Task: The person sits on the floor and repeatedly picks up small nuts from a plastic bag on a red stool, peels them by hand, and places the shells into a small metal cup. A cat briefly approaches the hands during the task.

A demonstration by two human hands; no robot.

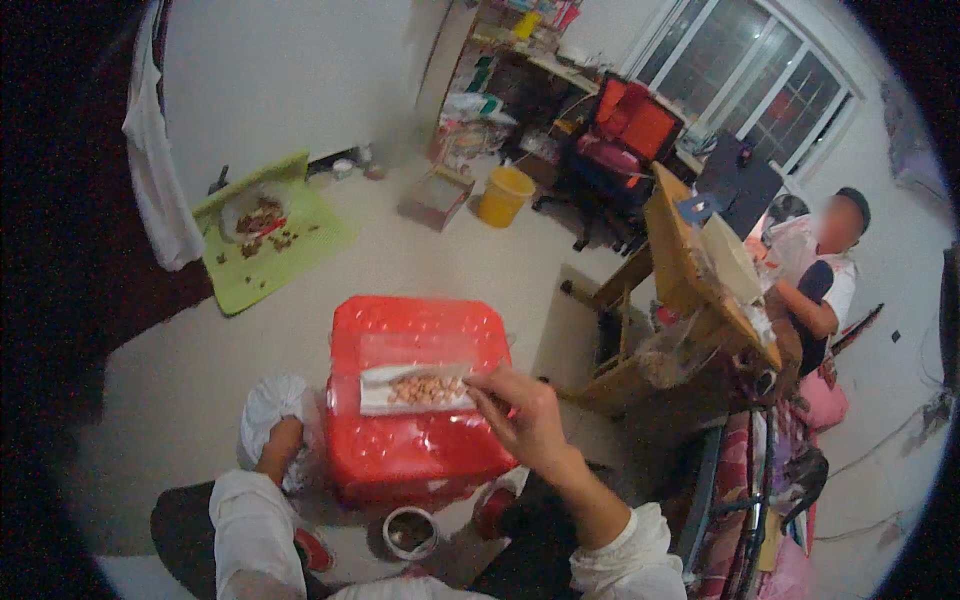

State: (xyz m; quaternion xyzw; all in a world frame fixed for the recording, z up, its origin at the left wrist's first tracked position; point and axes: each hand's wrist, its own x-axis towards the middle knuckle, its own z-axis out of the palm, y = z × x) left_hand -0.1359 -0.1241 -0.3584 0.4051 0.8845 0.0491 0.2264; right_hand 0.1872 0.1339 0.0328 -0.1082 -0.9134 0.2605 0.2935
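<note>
A red plastic stool (420, 457) stands before me, with a white sheet (375, 390) lying on its top. Small brownish, nut-like pieces (426, 389) are heaped on that sheet. At the heap's right end is my right hand (521, 412), thumb and fingertips close together; whether something small is between them cannot be made out. My left hand (283, 446) reaches into a white plastic bag (262, 409) left of the stool, its fingers hidden inside. Below the stool, between my feet, a white round container (410, 533) holds something dark.
A green mat (292, 255) with a bowl (255, 212) and scattered bits lies at upper left. Beyond the stool are a cardboard box (436, 196) and a yellow bucket (506, 196). At right, another person (817, 262) sits behind a wooden table (675, 255).
</note>
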